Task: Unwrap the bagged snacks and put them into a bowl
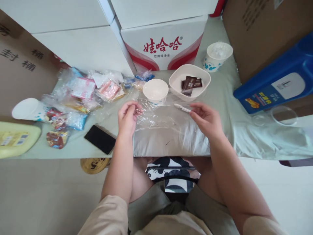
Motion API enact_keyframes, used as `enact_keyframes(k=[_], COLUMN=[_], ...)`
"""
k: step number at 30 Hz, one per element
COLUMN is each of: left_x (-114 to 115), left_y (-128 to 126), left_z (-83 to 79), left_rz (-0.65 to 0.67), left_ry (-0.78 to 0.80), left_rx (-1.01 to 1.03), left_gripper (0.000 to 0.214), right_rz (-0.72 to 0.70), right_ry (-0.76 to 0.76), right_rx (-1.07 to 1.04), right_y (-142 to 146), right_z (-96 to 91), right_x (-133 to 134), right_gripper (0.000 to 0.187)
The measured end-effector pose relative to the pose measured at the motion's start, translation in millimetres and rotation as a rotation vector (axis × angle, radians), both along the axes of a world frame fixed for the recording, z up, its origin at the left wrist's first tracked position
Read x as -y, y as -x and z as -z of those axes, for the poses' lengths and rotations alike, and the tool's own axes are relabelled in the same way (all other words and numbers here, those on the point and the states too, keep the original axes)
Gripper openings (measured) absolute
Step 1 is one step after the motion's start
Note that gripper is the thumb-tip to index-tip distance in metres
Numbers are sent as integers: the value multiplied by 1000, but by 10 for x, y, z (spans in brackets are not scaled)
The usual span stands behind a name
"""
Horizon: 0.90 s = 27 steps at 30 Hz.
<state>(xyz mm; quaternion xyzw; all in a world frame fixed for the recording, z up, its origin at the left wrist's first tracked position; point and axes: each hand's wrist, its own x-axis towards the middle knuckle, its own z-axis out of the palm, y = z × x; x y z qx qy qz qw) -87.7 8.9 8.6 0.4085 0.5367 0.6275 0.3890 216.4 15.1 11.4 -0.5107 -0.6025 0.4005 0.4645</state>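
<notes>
My left hand (127, 118) has thumb and fingers closed on the edge of a clear plastic bag (156, 119), which lies crinkled across the cloth in front of me. Between the thumb and fingers of my right hand (206, 118) is a slim white stick-like object (182, 107), its free end pointing left over the bag; its exact kind is unclear. Just beyond the bag stands a white paper cup (156, 89). To the cup's right, a white square bowl (174, 80) holds several dark brown wrapped packets (189, 85).
Left of my hands lie a black phone (100, 139), a tipped paper cup (29, 109) and a heap of plastic-wrapped packets (83, 88). Another cup (215, 60) with clear plastic inside stands back right. A blue bottle (276, 75) leans at right; a white-and-red carton (163, 45) blocks the back.
</notes>
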Motion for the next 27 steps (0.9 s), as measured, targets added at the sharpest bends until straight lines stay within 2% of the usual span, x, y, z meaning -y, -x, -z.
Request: enact_keyframes(k=[2,4,5,6,9,12,15,18,20,24,27], left_x=[25,41,44,41,18,-2,3,20,33,65,88], left_y=[11,17,18,18,20,27,31,41,58,86,62], left_z=[16,44,60,75,94,50,-16,-59,-76,-118,-164], left_rz=[154,327,387,417,341,197,125,127,119,83,91], left_ry=[-3,60,114,170,265,230,193,132,79,-11,-24], left_rx=[-80,-202,-263,-314,-375,-338,-375,-468,-478,-314,-172], left_gripper=[46,71,78,75,45,40,38,23,16,21,33], right_rz=[25,8,-21,-56,-141,-127,16,194,230,175,290], right_ry=[26,26,19,10,1,16,-3,-87,-163,-128,-148], right_rx=[77,89,93,105,189,255,263,206,156,55,87], right_y=[-31,-67,-84,-98,-127,-148,-171,-182,-180,-163,-143], right_z=[1,12,18,23,29,26,17,-12,-44,-120,-155], right_x=[-17,-38,-45,-50,-54,-76,-119,-137,-119,-45,-17], right_gripper=[30,43,51,57,59,40,20,14,10,11,8])
